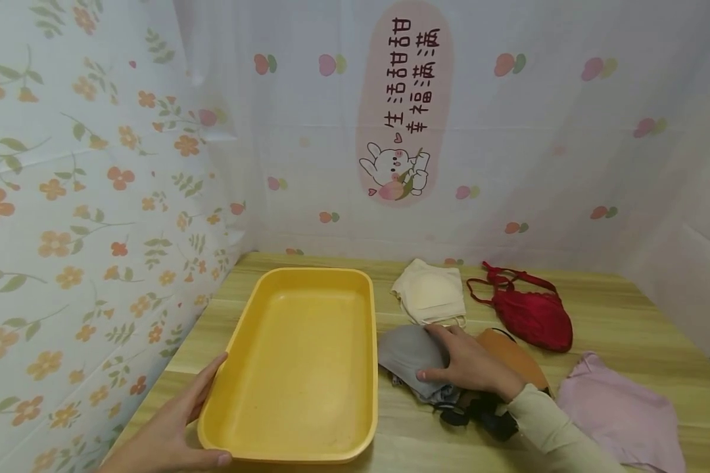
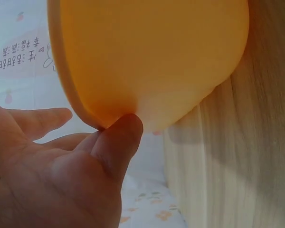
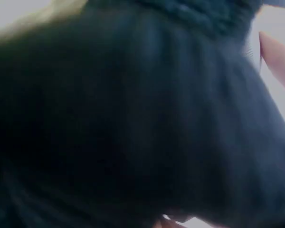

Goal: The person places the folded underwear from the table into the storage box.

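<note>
A yellow plastic tub [image 1: 307,368] stands on the table. At its near left corner is my left hand [image 1: 174,424], fingers along the outer side and thumb at the front edge. In the left wrist view, the thumb [image 2: 126,142] touches the tub's wall. To the right of the tub, my right hand [image 1: 470,361] holds a grey bra [image 1: 411,351] by its cup, thumb on the near side and fingers over the top. Dark, blurred fabric [image 3: 147,118] fills most of the right wrist view.
Behind the grey bra lies a folded cream bra [image 1: 432,295]; a red bra [image 1: 535,315] with thin straps is farther right. An orange cup [image 1: 511,355] and black pieces [image 1: 491,417] lie partly under the right arm. Pink fabric [image 1: 621,414] is at the near right.
</note>
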Action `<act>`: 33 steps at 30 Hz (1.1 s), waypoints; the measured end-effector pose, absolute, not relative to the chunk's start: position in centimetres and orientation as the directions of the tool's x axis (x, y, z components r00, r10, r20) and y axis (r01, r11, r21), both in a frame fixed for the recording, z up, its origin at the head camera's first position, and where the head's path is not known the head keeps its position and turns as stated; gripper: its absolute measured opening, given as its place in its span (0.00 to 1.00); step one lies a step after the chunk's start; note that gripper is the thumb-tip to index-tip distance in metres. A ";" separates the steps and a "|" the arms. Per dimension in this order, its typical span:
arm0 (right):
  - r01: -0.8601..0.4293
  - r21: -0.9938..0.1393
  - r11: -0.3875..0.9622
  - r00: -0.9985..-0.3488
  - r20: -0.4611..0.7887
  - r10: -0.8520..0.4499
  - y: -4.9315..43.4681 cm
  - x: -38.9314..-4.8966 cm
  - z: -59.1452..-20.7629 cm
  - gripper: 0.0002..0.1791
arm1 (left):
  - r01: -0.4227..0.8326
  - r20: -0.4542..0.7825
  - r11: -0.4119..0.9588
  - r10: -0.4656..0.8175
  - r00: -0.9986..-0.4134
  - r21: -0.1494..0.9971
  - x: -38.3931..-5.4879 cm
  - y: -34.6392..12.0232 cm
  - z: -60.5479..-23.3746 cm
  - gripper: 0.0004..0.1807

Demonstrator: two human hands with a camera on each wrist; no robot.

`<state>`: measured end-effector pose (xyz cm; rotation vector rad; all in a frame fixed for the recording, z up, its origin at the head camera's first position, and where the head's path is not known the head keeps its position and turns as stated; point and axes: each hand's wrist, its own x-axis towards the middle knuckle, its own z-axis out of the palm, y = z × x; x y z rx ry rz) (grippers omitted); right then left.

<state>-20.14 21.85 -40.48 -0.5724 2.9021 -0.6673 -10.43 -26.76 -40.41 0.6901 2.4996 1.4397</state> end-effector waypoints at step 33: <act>-0.053 -0.668 0.743 -0.988 -0.072 -0.135 21.0 -21.1 -40.7 0.57 | 0.402 0.179 0.356 0.520 -0.835 0.843 -10.7 -27.0 -42.3 0.65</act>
